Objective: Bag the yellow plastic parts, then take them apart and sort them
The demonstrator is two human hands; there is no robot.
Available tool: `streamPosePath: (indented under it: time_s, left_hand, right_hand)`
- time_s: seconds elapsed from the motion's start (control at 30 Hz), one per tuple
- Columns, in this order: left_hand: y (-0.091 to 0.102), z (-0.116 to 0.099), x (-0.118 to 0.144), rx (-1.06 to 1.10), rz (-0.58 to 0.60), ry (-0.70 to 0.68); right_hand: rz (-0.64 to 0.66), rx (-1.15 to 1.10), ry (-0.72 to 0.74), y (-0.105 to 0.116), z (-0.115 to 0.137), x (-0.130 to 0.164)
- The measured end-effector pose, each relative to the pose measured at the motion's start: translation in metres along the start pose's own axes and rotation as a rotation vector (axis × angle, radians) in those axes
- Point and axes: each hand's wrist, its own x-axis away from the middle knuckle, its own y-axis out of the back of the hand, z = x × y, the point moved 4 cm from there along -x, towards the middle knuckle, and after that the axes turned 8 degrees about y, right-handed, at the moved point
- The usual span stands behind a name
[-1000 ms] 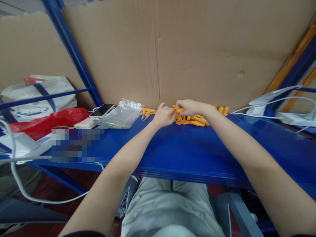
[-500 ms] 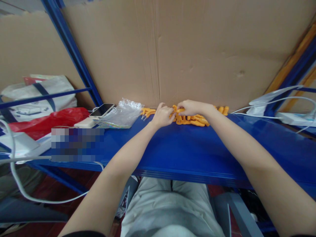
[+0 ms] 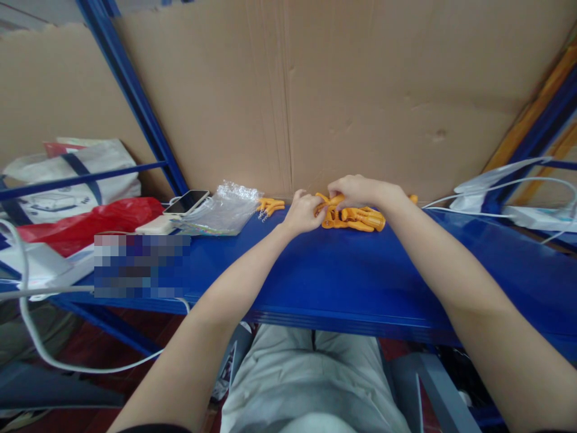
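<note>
My left hand (image 3: 306, 211) is closed, its fingertips on one end of a small orange plastic piece (image 3: 333, 199). The other end of that piece is pinched in my right hand (image 3: 356, 191), and fingers hide part of it. Just below and beside my right hand lies a pile of similar orange pieces (image 3: 363, 219), rounded and finger-like. To the left of my left hand is a small group of orange pieces (image 3: 271, 205) with thin metal chains hanging from them. What exact kind they are, I cannot make out.
The blue shelf top (image 3: 315, 276) runs up against a cardboard panel (image 3: 360, 90). At left lie a clear plastic bag (image 3: 228, 210), a phone (image 3: 187, 202), a white box-like item (image 3: 155, 225) and a red bag (image 3: 94, 222). White cables (image 3: 451, 207) lie at right.
My right hand has shifted slightly up and right, and my left hand slightly right. More of the held orange piece shows between them. My right forearm now covers more of the orange pieces at right.
</note>
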Motion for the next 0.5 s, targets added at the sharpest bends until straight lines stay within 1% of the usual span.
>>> streamPosePath:
  time_s: [0.13,0.23,0.33,0.5]
  left_hand:
    - [-0.0003,-0.0003,-0.0026,0.051,0.01,0.044]
    - [0.0,0.0006,-0.0051,0.137,0.033,0.085]
    - [0.0002,0.0024,-0.0072,0.299,0.108,0.151]
    - [0.0003,0.0028,-0.0082,0.586,0.268,0.294]
  right_hand:
    - [-0.002,0.01,-0.027,0.0035,0.0043,0.0008]
    - [-0.005,0.013,-0.037,0.005,0.0055,0.002]
    - [-0.001,0.021,-0.05,0.004,0.0037,0.003]
    - [0.009,-0.005,-0.068,0.0023,0.0021,0.0039]
